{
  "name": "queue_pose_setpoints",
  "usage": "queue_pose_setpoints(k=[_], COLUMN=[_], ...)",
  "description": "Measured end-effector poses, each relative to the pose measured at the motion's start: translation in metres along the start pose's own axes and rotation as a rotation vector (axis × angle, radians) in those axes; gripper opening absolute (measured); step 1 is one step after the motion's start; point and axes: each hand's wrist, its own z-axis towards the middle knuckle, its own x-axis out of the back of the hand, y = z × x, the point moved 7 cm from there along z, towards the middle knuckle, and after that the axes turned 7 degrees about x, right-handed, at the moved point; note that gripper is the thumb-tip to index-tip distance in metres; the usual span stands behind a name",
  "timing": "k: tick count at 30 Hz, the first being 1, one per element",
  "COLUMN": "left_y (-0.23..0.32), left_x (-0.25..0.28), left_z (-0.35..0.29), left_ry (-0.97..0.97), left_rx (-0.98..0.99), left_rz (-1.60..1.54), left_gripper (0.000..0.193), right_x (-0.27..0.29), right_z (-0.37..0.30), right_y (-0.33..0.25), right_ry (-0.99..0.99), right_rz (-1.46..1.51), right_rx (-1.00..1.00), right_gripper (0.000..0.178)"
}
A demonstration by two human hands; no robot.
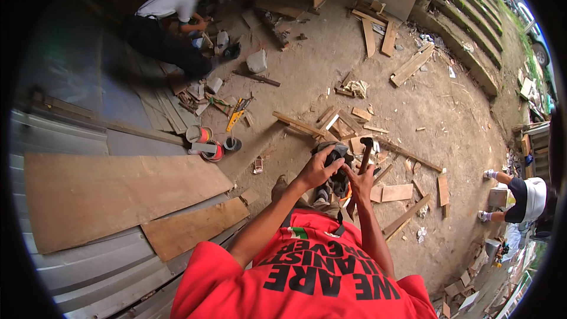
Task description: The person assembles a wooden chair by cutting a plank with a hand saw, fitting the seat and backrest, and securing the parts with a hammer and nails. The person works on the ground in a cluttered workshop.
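Observation:
In front of my waist, my left hand is closed on the edge of a dark bag-like pouch, which hangs over my feet. What lies inside the pouch is hidden. My right hand grips a hammer by its wooden handle, with the dark head pointing up and away from me. The fingertips of the right hand reach toward the pouch, close beside the left hand. Pieces of scrap wood lie on the ground just past both hands.
Plywood sheets rest on corrugated metal at my left. Paint buckets and a yellow set square lie beyond. A co-worker crouches far left; another person bends at the right. Boards litter the ground near concrete steps.

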Motion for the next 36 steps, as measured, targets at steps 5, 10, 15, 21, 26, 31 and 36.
queue_pose_setpoints(k=[5, 10, 15, 21, 26, 31, 36], left_y=[-0.004, -0.039, -0.101, -0.136, -0.220, -0.341, -0.502], left_x=[0.018, 0.059, 0.129, 0.179, 0.185, 0.186, 0.176], left_z=[-0.014, -0.028, -0.039, -0.043, -0.035, 0.003, 0.048], left_ry=[-0.041, -0.082, -0.006, 0.099, 0.110, 0.130, 0.094], left_rx=[-0.030, 0.055, 0.171, 0.247, 0.330, 0.311, 0.446], left_rz=[-0.063, -0.009, 0.076, 0.469, 0.525, 0.510, 0.274], left_gripper=[0.027, 0.029, 0.021, 0.030, 0.030, 0.021, 0.014], right_x=[-0.034, -0.057, -0.081, -0.109, -0.138, -0.196, -0.255], right_z=[-0.029, -0.055, -0.089, -0.120, -0.121, -0.085, -0.024], right_y=[0.026, 0.047, 0.042, 0.095, 0.101, 0.198, 0.310], right_ry=[-0.076, -0.003, 0.056, 0.046, 0.052, -0.043, -0.103], right_rz=[0.015, -0.100, 0.118, 0.080, -0.092, -0.113, -0.213], right_rx=[-0.010, 0.000, -0.082, -0.238, -0.163, -0.173, -0.051], right_gripper=[0.060, 0.036, 0.034, 0.028, 0.029, 0.034, 0.039])
